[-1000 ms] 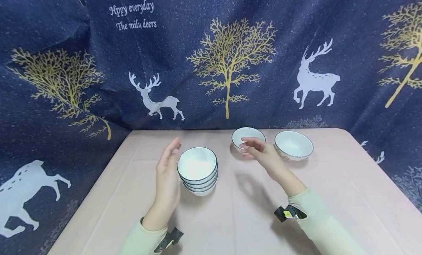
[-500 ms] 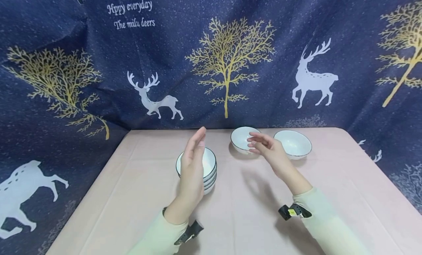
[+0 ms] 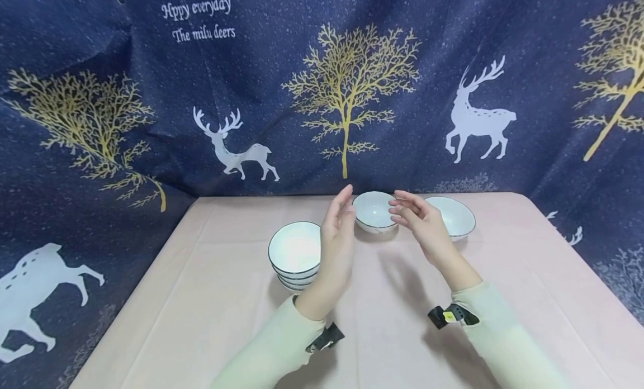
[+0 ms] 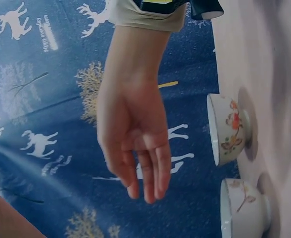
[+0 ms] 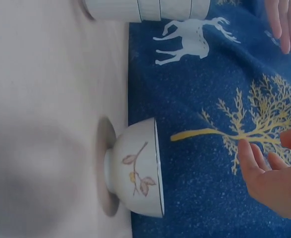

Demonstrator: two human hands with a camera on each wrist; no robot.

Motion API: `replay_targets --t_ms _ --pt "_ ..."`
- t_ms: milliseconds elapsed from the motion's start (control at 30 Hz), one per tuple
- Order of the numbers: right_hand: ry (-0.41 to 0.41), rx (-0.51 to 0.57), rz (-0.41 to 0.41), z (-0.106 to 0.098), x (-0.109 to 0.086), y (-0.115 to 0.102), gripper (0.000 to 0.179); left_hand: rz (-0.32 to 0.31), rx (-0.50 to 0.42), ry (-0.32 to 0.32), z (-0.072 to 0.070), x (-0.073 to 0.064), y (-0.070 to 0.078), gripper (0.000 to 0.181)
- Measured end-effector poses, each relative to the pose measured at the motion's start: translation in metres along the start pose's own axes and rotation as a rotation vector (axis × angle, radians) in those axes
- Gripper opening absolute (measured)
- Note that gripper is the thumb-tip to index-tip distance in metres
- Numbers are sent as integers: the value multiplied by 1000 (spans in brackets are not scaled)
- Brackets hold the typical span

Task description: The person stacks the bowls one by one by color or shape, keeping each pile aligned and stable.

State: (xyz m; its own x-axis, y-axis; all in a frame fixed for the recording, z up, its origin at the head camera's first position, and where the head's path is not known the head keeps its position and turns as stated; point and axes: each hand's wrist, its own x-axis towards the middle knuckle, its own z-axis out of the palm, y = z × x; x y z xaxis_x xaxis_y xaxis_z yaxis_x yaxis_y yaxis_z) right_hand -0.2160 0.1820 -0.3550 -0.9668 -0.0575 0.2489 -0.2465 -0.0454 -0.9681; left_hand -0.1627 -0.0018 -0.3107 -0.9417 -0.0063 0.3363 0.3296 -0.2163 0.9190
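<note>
My left hand (image 3: 337, 249) is raised over the table just right of a stack of several white bowls (image 3: 296, 249) with dark rims, hiding the stack's right side. Its fingers are nearly straight and hold nothing. Opposite it, my right hand (image 3: 422, 227) hovers with loosely bent fingers and nothing in them. Between the two hands, farther back, stands a single bowl (image 3: 374, 210); the right fingertips overlap its rim in the head view. A leaf sprig decorates that bowl (image 5: 138, 168) in the right wrist view. Behind the right hand another bowl (image 3: 455, 217) is partly hidden.
A pale pink cloth covers the table (image 3: 201, 322). At its back edge hangs a dark blue curtain (image 3: 302, 53) printed with white deer and golden trees. Both wrists carry black straps with small cameras (image 3: 326, 337).
My left hand has moved right, from the stack's left side across it to its right side. The right hand has shifted slightly right. The bowls have stayed in place.
</note>
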Motion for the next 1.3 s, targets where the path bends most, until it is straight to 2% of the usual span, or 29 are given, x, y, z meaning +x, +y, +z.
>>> replay_targets --t_ms 100,300,567,733,867,1000,1167,1300 --pt "36 0 14 -3 2 0 42 -7 19 21 10 5 -7 42" --pt "86 -5 22 -8 8 2 47 -67 5 68 27 17 -28 45" --pt "137 22 59 -11 19 12 48 -94 -25 223 45 36 -54 47" --pt "163 5 79 -10 26 15 49 -98 -31 280 49 47 -68 46" --pt "184 15 87 -10 31 20 49 -128 16 317 50 56 -83 47" --pt "211 37 106 -12 37 29 48 -183 56 368 50 62 -98 49" --pt "240 39 137 -12 43 37 48 -274 15 390 50 65 -111 51" --pt "245 23 154 -12 47 43 49 -312 -10 418 49 67 -119 52"
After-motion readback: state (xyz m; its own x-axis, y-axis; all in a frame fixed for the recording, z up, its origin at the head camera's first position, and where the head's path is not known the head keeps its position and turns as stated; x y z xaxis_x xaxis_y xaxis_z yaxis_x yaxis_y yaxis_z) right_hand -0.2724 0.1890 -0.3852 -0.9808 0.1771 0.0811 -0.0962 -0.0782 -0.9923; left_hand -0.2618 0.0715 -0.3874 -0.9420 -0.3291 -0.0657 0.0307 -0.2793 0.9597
